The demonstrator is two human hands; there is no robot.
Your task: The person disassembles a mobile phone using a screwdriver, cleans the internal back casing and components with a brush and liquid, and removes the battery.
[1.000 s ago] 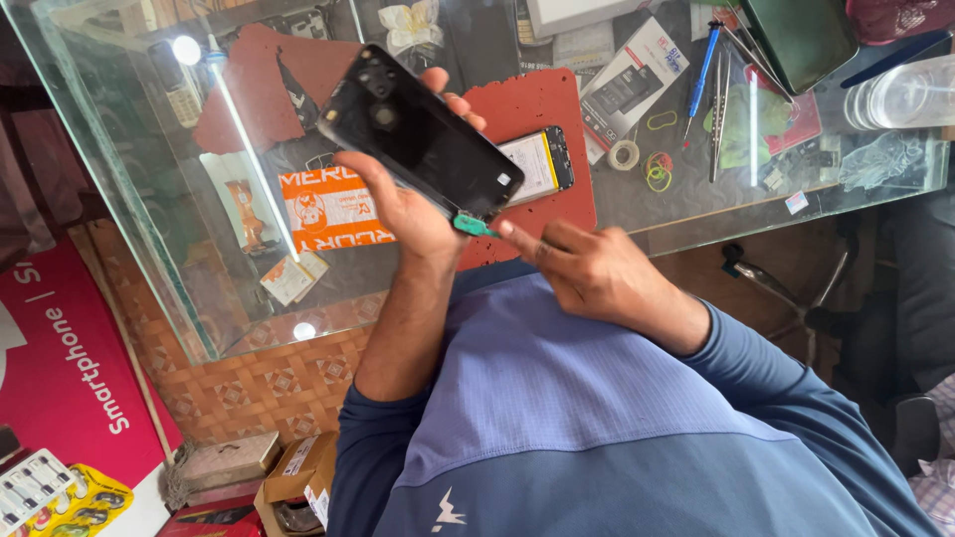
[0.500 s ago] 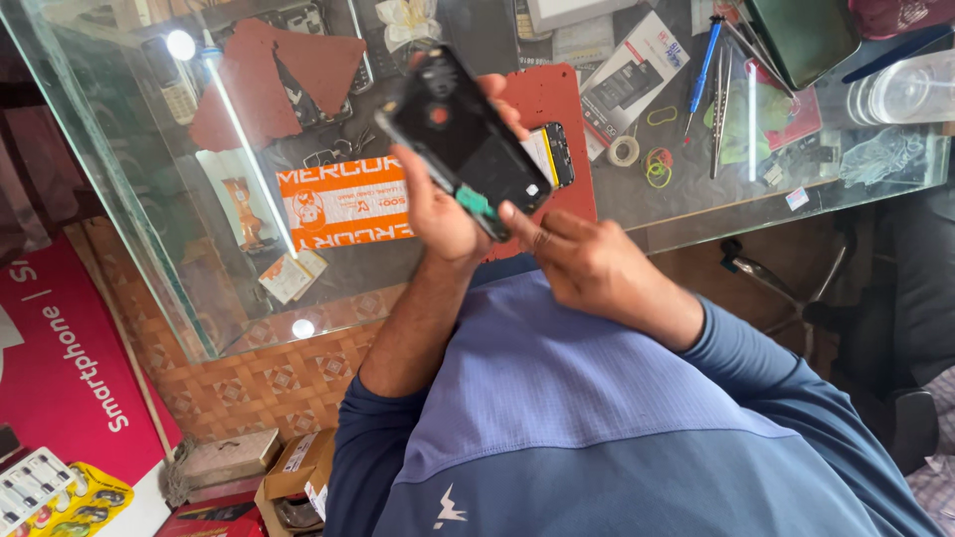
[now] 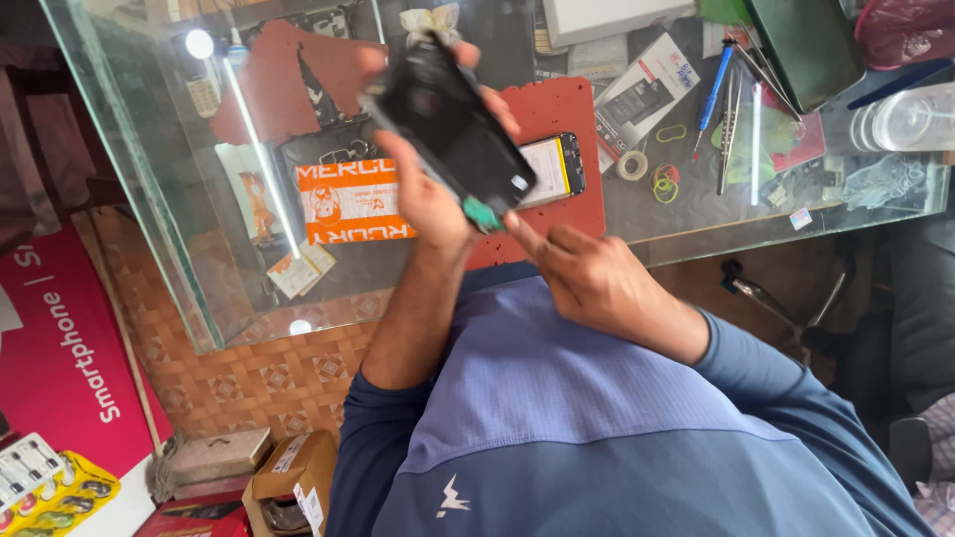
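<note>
A: What sits at the far left of the scene?
B: A glass counter [image 3: 149, 199] with a bright lamp glare, and under the glass an orange printed card [image 3: 343, 202]. Low on the floor near the left edge lies a small cardboard box [image 3: 298, 477]

A: And in the middle?
B: The person's left hand [image 3: 433, 194] holds a black phone [image 3: 448, 124] tilted above the counter, fingers curled round its edges, thumb along the near side. A small green pick [image 3: 484, 212] sits at the phone's lower corner

A: What does the other hand do?
B: The right hand [image 3: 597, 283] is just right of the phone, mostly curled, with its forefinger stretched out and touching the green pick. Whether it pinches the pick, the view cannot tell

A: What lies behind?
B: A red work mat [image 3: 557, 104] with a second opened phone [image 3: 552, 169] on it. Further right lie a tape roll [image 3: 632, 164], a blue screwdriver [image 3: 714, 85] and a clear round container [image 3: 910, 114]
</note>
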